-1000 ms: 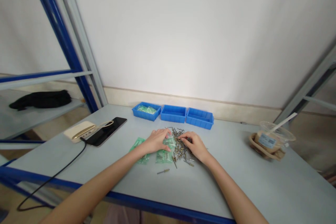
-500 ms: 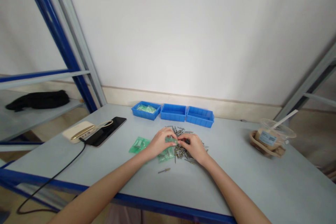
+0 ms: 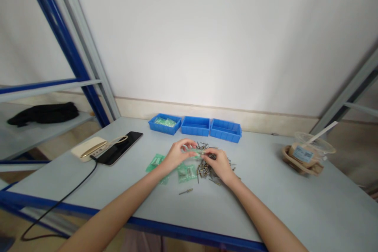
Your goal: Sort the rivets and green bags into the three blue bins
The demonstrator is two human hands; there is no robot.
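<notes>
My left hand (image 3: pixel 176 155) and my right hand (image 3: pixel 217 162) are raised a little above the table, and both pinch a small clear green bag (image 3: pixel 196 152) stretched between them. Under my right hand lies a pile of metal rivets (image 3: pixel 206 169). More green bags (image 3: pixel 186 173) lie flat on the table below my left hand, and a further green bag (image 3: pixel 155 162) lies to its left. One loose rivet (image 3: pixel 185 191) rests nearer to me.
Three blue bins (image 3: pixel 195 126) stand in a row at the back; the left bin (image 3: pixel 164 123) holds green bags. A phone (image 3: pixel 119 147) and a cream power bank (image 3: pixel 89 148) with a cable lie left. A drink cup in a carrier (image 3: pixel 305 152) sits right. Blue shelving frame (image 3: pixel 63 43) stands left.
Both hands lifted off the pile and the flat bags. A small green bag now hangs pinched between them above the table.
</notes>
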